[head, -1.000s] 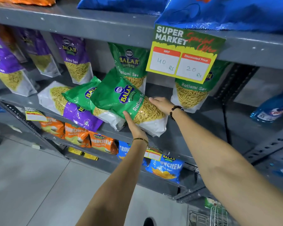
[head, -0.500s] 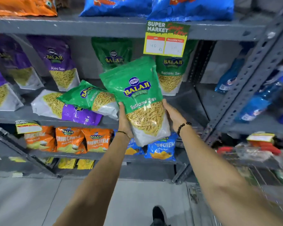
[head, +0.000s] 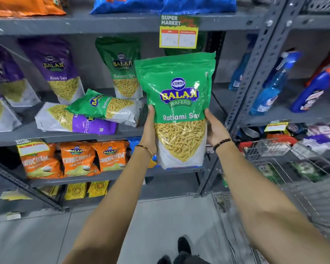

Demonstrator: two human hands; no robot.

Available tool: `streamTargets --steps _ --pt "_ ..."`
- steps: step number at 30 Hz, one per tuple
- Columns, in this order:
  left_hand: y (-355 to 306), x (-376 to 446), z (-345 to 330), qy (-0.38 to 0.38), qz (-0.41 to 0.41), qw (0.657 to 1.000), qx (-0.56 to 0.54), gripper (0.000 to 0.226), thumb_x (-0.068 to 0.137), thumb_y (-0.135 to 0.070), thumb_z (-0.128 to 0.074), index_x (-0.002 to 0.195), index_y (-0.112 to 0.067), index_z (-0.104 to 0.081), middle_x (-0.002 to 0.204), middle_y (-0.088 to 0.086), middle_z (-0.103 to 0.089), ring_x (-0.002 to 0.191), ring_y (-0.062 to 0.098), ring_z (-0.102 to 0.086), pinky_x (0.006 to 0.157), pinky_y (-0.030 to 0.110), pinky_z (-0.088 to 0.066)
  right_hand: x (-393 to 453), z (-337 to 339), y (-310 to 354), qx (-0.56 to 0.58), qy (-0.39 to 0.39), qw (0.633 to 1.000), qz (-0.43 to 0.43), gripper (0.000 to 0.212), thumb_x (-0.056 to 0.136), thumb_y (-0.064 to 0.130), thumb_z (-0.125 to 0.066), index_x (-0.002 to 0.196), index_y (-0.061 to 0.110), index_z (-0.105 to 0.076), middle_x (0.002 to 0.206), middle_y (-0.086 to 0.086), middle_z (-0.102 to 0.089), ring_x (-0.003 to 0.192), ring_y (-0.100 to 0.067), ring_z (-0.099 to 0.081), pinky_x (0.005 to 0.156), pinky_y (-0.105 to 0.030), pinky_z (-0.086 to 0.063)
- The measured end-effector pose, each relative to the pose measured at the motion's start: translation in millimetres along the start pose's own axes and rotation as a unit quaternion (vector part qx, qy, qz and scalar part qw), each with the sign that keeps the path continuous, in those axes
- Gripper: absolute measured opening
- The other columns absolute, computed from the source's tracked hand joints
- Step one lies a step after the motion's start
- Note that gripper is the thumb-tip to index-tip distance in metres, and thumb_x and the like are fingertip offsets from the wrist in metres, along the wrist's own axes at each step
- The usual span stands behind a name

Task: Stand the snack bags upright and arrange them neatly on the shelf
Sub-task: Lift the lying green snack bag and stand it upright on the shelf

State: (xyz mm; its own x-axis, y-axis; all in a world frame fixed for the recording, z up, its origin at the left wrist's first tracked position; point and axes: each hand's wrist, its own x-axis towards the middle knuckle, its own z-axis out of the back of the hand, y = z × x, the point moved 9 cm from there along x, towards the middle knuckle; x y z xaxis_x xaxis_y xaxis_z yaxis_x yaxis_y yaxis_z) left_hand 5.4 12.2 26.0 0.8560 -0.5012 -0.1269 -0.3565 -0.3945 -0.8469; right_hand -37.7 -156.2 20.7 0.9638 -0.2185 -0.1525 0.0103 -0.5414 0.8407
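Observation:
I hold a green Ratlami Sev bag (head: 177,103) upright in front of the grey shelf (head: 122,133), clear of it. My left hand (head: 150,130) grips its left edge and my right hand (head: 214,128) its right edge. On the shelf a second green bag (head: 105,106) lies flat across a purple bag (head: 74,121) that also lies on its side. Behind them a green bag (head: 122,69) and a purple Aloo Sev bag (head: 55,69) stand upright against the back.
More purple bags (head: 0,88) stand at the far left. Orange snack bags (head: 76,159) fill the shelf below. A price tag (head: 178,33) hangs from the upper shelf edge. A wire shopping cart (head: 293,168) stands at my right, beside a rack of blue spray bottles (head: 274,82).
Both hands lifted the green bag off the pile on the shelf, turned it from lying tilted to upright, and drew it back from the shelf toward me.

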Motion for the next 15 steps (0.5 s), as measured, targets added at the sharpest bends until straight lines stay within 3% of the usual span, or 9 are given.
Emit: streamTargets --steps 4,7,10,15 --pt "-8.6 1.9 -8.7 0.003 -0.013 1.0 0.022 0.068 0.078 -0.074 -0.04 0.129 -0.03 -0.054 0.129 0.005 -0.063 0.116 0.026 -0.061 0.104 0.052 -0.043 -0.3 -0.3 12.0 -0.005 0.015 1.0 0.019 0.02 0.092 0.029 -0.048 0.096 0.019 -0.066 0.084 0.002 -0.078 0.079 -0.014 -0.072 0.083 -0.036 -0.053" --pt "-7.8 8.9 -12.8 0.006 -0.012 1.0 0.027 0.066 0.08 -0.072 -0.038 0.126 -0.03 -0.056 0.123 0.004 -0.067 0.11 0.023 -0.065 0.097 0.047 -0.05 5.1 1.1 15.1 0.005 0.028 0.999 0.019 0.022 0.092 0.028 -0.048 0.098 0.02 -0.067 0.088 0.001 -0.078 0.083 -0.015 -0.073 0.081 -0.036 -0.056" --pt "1.0 23.9 -13.8 0.005 0.012 1.0 0.027 0.071 0.078 -0.074 -0.037 0.13 -0.029 -0.053 0.128 0.007 -0.064 0.113 0.026 -0.063 0.1 0.05 -0.047 14.6 2.0 15.4 0.024 0.053 0.998 0.008 0.031 0.093 0.026 -0.045 0.093 0.022 -0.075 0.094 0.001 -0.077 0.088 -0.014 -0.073 0.073 -0.03 -0.059" --pt "17.2 64.6 -3.9 -0.051 0.036 0.997 0.051 0.064 0.08 -0.072 -0.038 0.121 -0.028 -0.06 0.122 0.006 -0.066 0.113 0.027 -0.062 0.101 0.049 -0.046 50.8 17.6 18.1 0.005 0.055 0.998 0.004 0.026 0.097 0.017 -0.039 0.107 0.015 -0.064 0.102 -0.001 -0.074 0.094 -0.016 -0.069 0.084 -0.031 -0.057"
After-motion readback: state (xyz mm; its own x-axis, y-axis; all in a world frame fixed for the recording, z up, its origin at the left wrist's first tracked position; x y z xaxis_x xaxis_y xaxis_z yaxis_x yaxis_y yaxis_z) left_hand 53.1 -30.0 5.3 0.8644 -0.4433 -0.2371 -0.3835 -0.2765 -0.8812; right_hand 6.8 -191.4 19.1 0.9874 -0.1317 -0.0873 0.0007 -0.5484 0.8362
